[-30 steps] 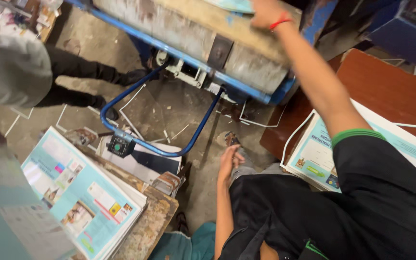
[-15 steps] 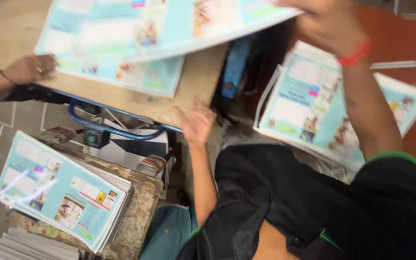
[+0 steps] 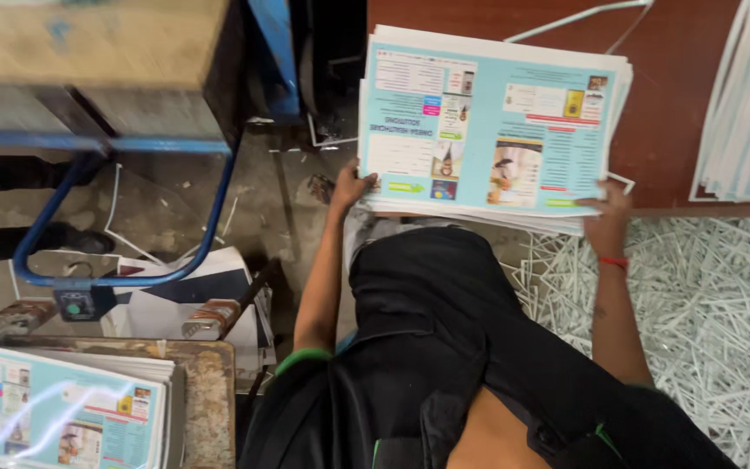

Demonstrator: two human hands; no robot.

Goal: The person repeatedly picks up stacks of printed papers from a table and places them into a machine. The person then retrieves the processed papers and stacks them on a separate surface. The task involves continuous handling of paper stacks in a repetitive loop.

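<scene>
I see my left hand [image 3: 351, 186] and right hand [image 3: 605, 217] wide apart, each clamped on one near corner of the leaflet stack [image 3: 488, 122]. The stack lies flat on the brown surface [image 3: 679, 104], its long axis running from hand to hand, and its print points upside down to me.

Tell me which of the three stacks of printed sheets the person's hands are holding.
The middle stack on the red-brown table: left hand and right hand grip its near edge. The others lie untouched.

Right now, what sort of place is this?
Probably a print or paper-cutting shop: both hands grip a stack of printed sheets on a red-brown table, white paper trimmings litter the floor, and a blue-framed machine stands nearby.
</scene>
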